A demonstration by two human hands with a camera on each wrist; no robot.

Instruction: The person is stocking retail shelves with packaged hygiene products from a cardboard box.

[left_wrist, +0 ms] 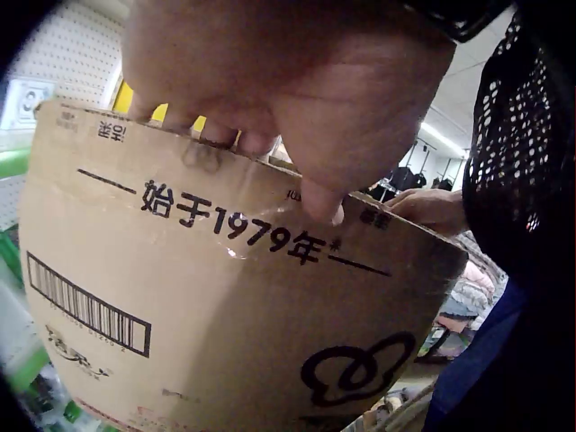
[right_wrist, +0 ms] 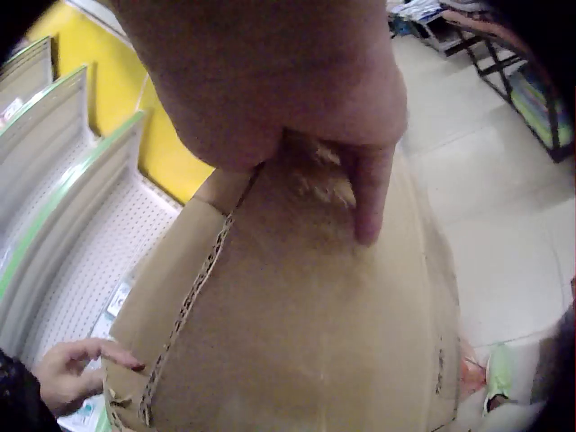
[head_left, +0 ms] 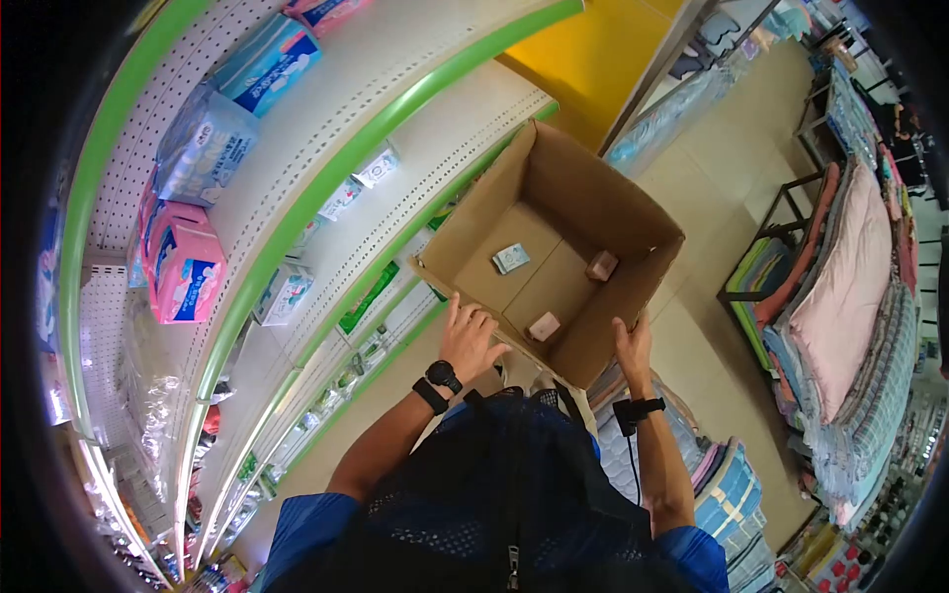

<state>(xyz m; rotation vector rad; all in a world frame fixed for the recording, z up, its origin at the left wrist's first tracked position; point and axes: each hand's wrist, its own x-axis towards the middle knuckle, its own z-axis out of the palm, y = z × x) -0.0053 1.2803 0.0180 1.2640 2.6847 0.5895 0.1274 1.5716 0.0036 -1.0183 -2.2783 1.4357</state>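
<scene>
An open cardboard box [head_left: 593,193] is held tilted in front of the body. On its bottom lie a small white-and-teal pack [head_left: 510,259] and two small pinkish packs, one by the near wall [head_left: 543,327] and one by the right wall [head_left: 602,266]. The left hand [head_left: 469,341] grips the near rim. In the left wrist view its fingers go over the edge and its thumb lies on the printed outer side [left_wrist: 216,297]. At the right wall, the right hand [head_left: 634,351] holds the box, one finger straight down the outside around a torn patch in the cardboard.
Shelves with green edges [head_left: 425,84] run along the left, carrying pink packages [head_left: 188,262], blue packages [head_left: 267,64] and small boxes [head_left: 285,294]. A yellow panel [head_left: 593,64] stands beyond the box. At right, a rack holds stacked pillows [head_left: 845,287] beside the tiled floor [head_left: 727,208].
</scene>
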